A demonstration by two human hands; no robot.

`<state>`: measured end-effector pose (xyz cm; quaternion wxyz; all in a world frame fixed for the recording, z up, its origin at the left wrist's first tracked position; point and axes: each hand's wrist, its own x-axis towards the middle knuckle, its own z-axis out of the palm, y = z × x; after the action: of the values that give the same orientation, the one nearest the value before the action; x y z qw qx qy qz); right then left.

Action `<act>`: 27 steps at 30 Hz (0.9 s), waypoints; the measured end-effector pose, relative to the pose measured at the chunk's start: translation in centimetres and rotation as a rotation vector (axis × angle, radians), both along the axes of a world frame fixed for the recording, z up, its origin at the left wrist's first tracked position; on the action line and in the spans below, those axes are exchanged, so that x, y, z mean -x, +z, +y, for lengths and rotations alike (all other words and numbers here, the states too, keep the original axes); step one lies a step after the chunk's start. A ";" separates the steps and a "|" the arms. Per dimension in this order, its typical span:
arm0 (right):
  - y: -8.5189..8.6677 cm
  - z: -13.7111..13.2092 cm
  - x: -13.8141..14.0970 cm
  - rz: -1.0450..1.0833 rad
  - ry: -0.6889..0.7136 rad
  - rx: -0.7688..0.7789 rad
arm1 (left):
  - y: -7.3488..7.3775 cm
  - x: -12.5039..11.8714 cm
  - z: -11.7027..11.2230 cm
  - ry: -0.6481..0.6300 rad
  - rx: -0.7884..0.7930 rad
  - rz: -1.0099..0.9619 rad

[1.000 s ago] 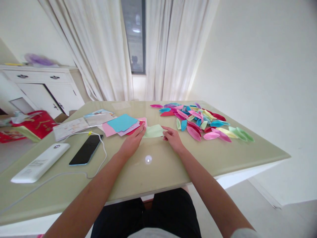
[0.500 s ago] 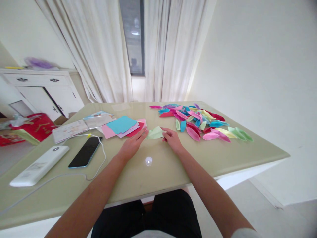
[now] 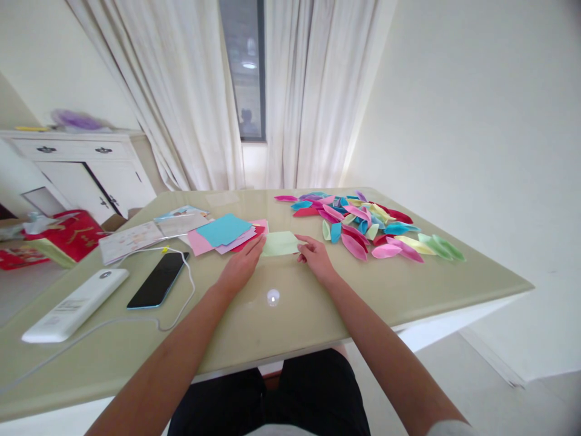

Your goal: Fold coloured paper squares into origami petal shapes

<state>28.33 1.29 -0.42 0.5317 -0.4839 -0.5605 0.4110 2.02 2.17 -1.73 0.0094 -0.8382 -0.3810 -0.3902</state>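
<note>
A pale green sheet of paper [image 3: 280, 243] lies flat on the glossy table [image 3: 295, 315] between my hands. My left hand [image 3: 242, 265] rests with fingers stretched, its tips pressing the sheet's left edge. My right hand [image 3: 314, 257] has its fingers curled at the sheet's right edge, pinching it. Just left of the sheet lies a stack of coloured paper squares [image 3: 224, 232], blue on top. To the right spreads a pile of folded paper pieces [image 3: 363, 221] in pink, blue, red, yellow and green.
A black phone [image 3: 157, 280] with a white cable [image 3: 181, 303] and a white power bank [image 3: 75, 304] lie at the left. Printed sheets [image 3: 136, 233] sit behind them. A white cabinet [image 3: 77, 163] and a red box [image 3: 68, 233] stand beyond the table's left side.
The green sheet was lifted and creased half a second ago; it now lies flat again under both hands. The hands stayed in nearly the same place.
</note>
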 end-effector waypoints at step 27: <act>0.2 0.4 -0.4 0.115 0.011 0.060 | 2.5 -0.4 -1.6 -0.358 0.544 -0.495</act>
<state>28.75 1.68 -0.20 0.5461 -0.4720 -0.5192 0.4576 2.40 0.59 0.72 -0.3723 -0.7440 -0.3092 -0.4606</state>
